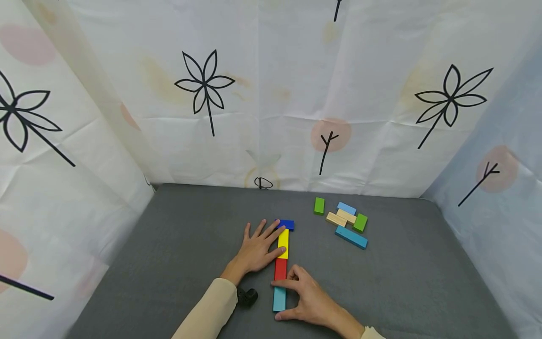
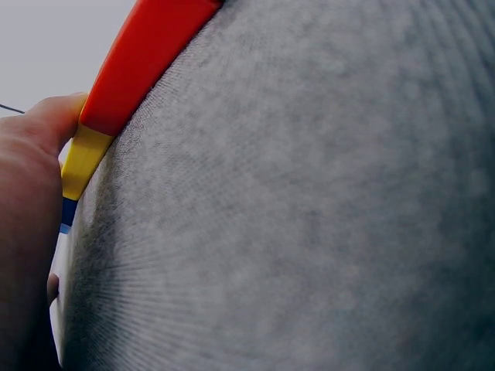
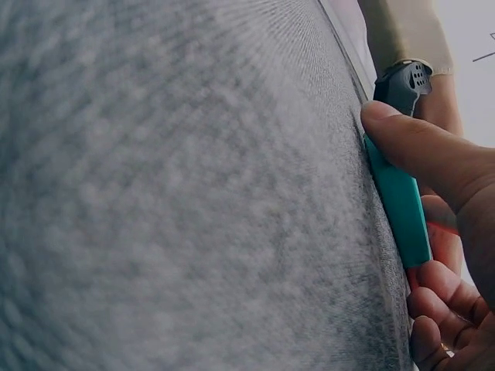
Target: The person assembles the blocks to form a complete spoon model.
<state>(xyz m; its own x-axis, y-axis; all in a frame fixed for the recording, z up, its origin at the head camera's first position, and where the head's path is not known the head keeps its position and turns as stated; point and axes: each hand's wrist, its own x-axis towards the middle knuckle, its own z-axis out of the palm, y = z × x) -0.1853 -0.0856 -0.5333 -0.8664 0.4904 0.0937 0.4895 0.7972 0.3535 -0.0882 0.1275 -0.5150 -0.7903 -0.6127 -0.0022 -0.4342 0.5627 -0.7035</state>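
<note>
Where the left hand (image 1: 255, 252) lies over the grey surface (image 1: 169, 263), its fingers are straight and spread, tips reaching the dark blue block (image 1: 288, 225), thumb on the yellow block (image 1: 282, 239). Just right, a row runs from mid-surface toward the near edge: dark blue set crosswise, then yellow, red block (image 1: 280, 269) and teal block (image 1: 279, 299) end to end. The right hand (image 1: 313, 299) pinches the teal block lengthwise, thumb at its near-edge end, index finger by the red joint. These pieces look stiff, light and sturdy, their smooth faces likely to slide easily; ends or long sides seem the best hold. Farther right, nearer the far edge, lie a green block (image 1: 319, 205), two plain wooden blocks (image 1: 336, 219), a light blue block (image 1: 346, 208), a long blue block (image 1: 351, 238) and another green block (image 1: 360, 223).
</note>
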